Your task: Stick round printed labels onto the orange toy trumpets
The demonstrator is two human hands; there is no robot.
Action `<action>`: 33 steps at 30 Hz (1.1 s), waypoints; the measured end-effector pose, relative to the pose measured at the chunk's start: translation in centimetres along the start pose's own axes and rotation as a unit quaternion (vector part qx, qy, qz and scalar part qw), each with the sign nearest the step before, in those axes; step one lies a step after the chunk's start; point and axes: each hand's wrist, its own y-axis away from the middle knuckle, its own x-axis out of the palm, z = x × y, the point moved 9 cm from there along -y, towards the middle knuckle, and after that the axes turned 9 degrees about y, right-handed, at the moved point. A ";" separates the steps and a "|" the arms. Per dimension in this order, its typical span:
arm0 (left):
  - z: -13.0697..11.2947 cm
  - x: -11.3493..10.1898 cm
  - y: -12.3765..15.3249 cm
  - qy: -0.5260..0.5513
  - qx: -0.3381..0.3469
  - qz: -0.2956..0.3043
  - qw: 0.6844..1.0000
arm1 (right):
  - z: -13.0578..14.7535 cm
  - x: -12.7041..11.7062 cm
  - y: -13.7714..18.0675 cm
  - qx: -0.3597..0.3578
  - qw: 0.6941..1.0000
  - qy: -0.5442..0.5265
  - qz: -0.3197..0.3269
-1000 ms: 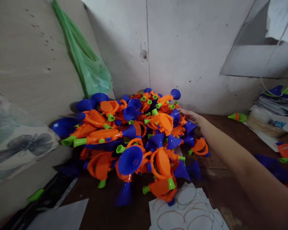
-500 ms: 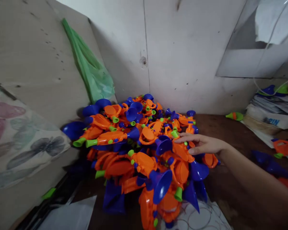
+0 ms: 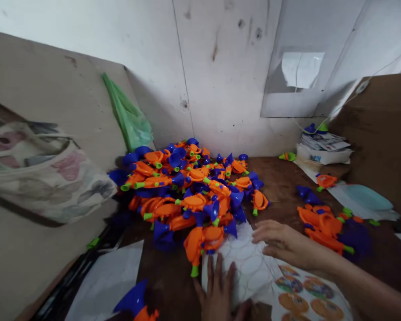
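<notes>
My left hand point(image 3: 217, 290) lies with fingers spread on the lower left part of a white sheet point(image 3: 249, 263) marked with empty circle outlines. My right hand point(image 3: 282, 238) is at that sheet's right side, fingers stretched out and holding nothing; whether it touches the paper I cannot tell. Below the right hand is a sheet of round orange printed stickers point(image 3: 294, 303), partly hidden by the forearm. Just beyond both hands rises a heap of toy trumpets point(image 3: 194, 203), orange with blue bells and green mouthpieces. One toy trumpet point(image 3: 195, 245) stands closest to my left fingers.
More toy trumpets point(image 3: 324, 225) lie at the right. Another one point(image 3: 135, 298) shows at the bottom left by a white paper point(image 3: 108, 278). A flowered bag point(image 3: 50, 178) and a green plastic bag point(image 3: 130, 120) hang left. Stacked papers point(image 3: 324, 149) stand by a brown board point(image 3: 381, 147).
My right hand has left the heap of toy trumpets and come down toward the white sheet. My left hand has come into view on that sheet. The view has shifted right.
</notes>
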 end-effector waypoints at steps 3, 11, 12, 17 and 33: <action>-0.2 -0.4 0.0 0.003 0.009 -0.029 1.000 | -0.3 3.9 6.7 0.082 0.989 0.116 0.029; -2.6 -2.7 1.6 -0.008 0.064 -0.060 0.996 | -1.1 10.7 18.2 0.102 0.929 0.354 -0.029; -3.0 -2.7 2.2 -0.004 0.069 -0.064 0.996 | -0.9 11.0 18.5 0.084 0.926 0.365 -0.046; -5.1 -2.9 6.7 0.065 0.133 -0.151 0.977 | -0.8 11.6 18.7 0.040 0.930 0.359 -0.064; -14.5 -1.4 12.9 0.186 0.451 -0.076 0.870 | 2.1 9.6 23.6 -0.035 0.946 0.294 -0.132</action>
